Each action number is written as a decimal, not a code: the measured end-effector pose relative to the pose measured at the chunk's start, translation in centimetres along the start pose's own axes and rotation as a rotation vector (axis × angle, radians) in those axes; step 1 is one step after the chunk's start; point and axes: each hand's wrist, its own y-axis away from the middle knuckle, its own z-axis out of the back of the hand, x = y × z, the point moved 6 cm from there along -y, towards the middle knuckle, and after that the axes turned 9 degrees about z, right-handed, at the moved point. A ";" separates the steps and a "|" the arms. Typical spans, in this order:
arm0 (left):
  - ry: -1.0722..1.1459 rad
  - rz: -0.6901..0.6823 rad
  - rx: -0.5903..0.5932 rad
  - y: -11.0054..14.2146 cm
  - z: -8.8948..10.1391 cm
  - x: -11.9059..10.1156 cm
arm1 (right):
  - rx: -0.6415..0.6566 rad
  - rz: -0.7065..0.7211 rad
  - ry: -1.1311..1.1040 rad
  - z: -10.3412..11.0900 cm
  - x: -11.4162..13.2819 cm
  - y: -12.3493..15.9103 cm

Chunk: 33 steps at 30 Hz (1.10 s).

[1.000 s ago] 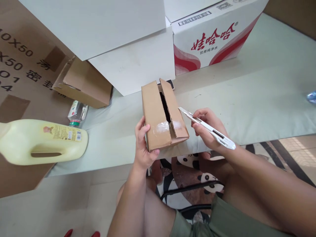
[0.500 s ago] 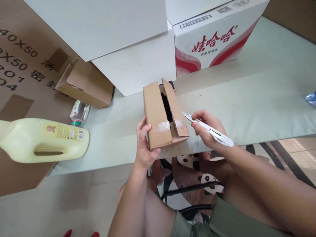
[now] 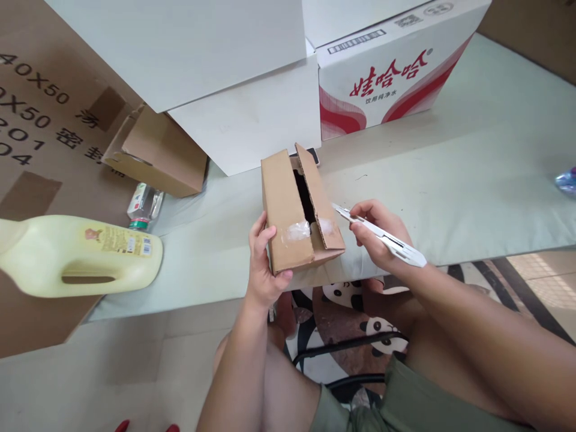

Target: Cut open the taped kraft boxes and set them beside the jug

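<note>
A small brown cardboard box (image 3: 284, 198) is near the front edge of the cloth-covered table, its top flaps parted by a dark gap. Clear tape clings to the near end of the flaps. My left hand (image 3: 265, 258) grips the box's near left corner, fingers along the side and thumb at the front. In my right hand (image 3: 382, 231) is a white utility knife (image 3: 398, 247), its tip pointing at the right flap. The tip looks close to the box, but I cannot tell if they touch. What lies inside the box is hidden.
White cartons (image 3: 252, 114) and a red-and-white carton (image 3: 382, 84) stand behind the box. A dark flat object (image 3: 314, 156) shows partly there. On the left are a yellow jug (image 3: 130, 258), a clear bottle (image 3: 144, 207) and another brown box (image 3: 166, 153). A blue-tinted bottle (image 3: 567, 180) lies far right.
</note>
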 end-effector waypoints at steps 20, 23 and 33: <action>0.042 0.029 0.000 0.1 0.0 0.3 | 0.021 -0.008 0.024 -0.1 -0.1 0.1; 0.043 0.022 0.002 0.1 0.0 0.2 | 0.029 -0.013 0.028 -0.2 0.0 0.1; 0.033 0.015 0.007 0.1 0.0 0.1 | 0.070 -0.027 0.042 -0.4 -0.1 0.2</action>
